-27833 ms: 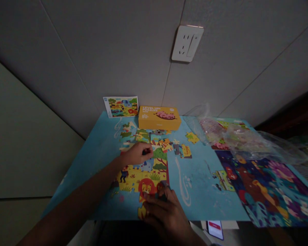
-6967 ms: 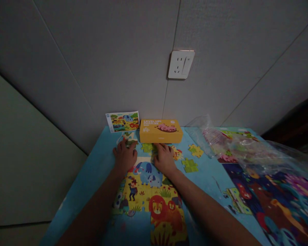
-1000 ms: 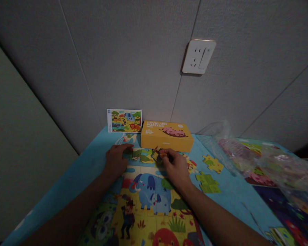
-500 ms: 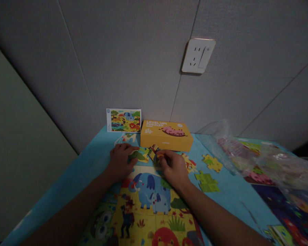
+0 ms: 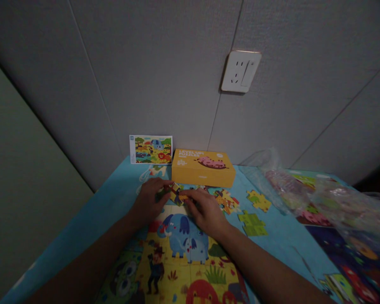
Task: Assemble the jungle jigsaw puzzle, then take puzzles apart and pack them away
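My left hand [image 5: 149, 199] is closed in a pinch on a mostly green puzzle piece, largely covered by its fingers. Opposite it, my right hand [image 5: 205, 211] pinches a yellow and brown puzzle piece [image 5: 176, 195]. The two pieces meet or overlap between my fingertips; whether they are locked together I cannot tell. Just below my hands lies a large animal picture puzzle [image 5: 174, 257] with blue elephants, a person in a hat and a red lion. A piece with a spotted orange animal [image 5: 225, 201] lies beyond my right hand.
A yellow puzzle box [image 5: 202, 175] stands against the wall, beside a propped picture card [image 5: 152, 150]. To the right lie a yellow puzzle piece [image 5: 259, 200], a green puzzle piece [image 5: 252, 223] and a clear plastic bag [image 5: 280, 185]. A wall socket [image 5: 240, 71] is above.
My right hand has moved left with its piece, bringing it against the one in my left hand. More loose pieces show in front of the box. The view has shifted slightly.
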Available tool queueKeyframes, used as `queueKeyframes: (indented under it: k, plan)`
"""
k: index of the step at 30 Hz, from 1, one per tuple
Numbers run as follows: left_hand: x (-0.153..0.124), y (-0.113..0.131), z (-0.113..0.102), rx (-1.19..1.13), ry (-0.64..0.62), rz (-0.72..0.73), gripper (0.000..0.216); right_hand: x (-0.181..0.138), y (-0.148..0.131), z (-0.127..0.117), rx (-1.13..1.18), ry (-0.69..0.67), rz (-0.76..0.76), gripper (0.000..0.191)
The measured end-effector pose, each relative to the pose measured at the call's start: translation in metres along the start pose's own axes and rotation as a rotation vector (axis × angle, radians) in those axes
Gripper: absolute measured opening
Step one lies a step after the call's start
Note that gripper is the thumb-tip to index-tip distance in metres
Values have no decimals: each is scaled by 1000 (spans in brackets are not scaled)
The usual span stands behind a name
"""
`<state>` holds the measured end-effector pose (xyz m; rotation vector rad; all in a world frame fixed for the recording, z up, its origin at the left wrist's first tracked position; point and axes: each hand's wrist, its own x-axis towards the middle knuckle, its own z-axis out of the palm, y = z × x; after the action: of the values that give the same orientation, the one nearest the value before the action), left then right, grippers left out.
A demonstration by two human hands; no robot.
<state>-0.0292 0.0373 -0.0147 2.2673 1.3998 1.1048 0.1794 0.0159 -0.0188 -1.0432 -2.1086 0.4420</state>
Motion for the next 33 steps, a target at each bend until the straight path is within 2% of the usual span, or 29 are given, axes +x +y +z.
queueKeyframes:
  k: [2, 5, 8, 10, 12, 15, 19, 25, 30, 33]
  plan:
    - [0, -2, 1, -24, 16, -13, 26, 0, 1, 1, -8, 23, -21, 31]
    - [0, -7, 2, -65, 56, -72, 27, 3, 5, -7, -57, 144, -16, 37]
    - [2, -12, 3, -70, 107, -164, 30, 5, 12, -31, -232, 271, 57, 36]
    - [3, -15, 5, -52, 126, -212, 32, 2, 17, -53, -417, 304, 167, 31]
    - [5, -17, 6, -30, 136, -247, 35, -7, 22, -71, -594, 266, 285, 28]
    - [7, -17, 7, 3, 139, -257, 37, -27, 30, -83, -715, 107, 363, 35]
    - [6, -14, 6, 34, 123, -222, 33, -43, 40, -76, -656, 40, 406, 37]
    - [4, -13, 5, 67, 61, -212, 34, -40, 40, -70, -439, 112, 493, 31]
    - [5, -15, 5, 126, -43, -134, 31, -39, 30, -74, -289, 189, 387, 22]
    - [5, -10, 3, 124, 9, -106, 28, -40, 25, -74, -249, 264, 331, 23]
